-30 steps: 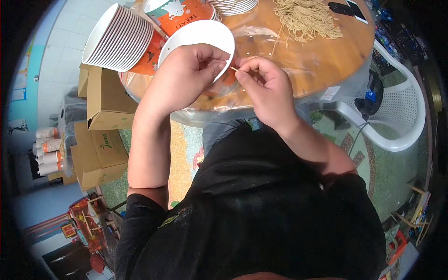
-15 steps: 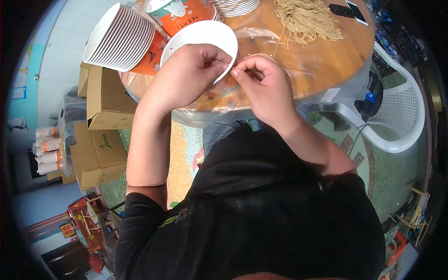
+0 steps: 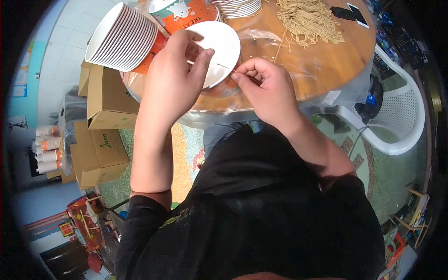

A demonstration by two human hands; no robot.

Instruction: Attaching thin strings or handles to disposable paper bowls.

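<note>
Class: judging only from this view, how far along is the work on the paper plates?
Done: cannot tell.

In hand: the left hand holds one white plate; the right hand pinches a thin string across it.

Left: a stack of plates and a pile of tan strings wait on the table.

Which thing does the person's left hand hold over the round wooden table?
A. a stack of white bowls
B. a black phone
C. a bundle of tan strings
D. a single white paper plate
D: the left hand grips a single white paper plate by its rim, while the right hand pinches a thin string that runs across the plate.
</note>
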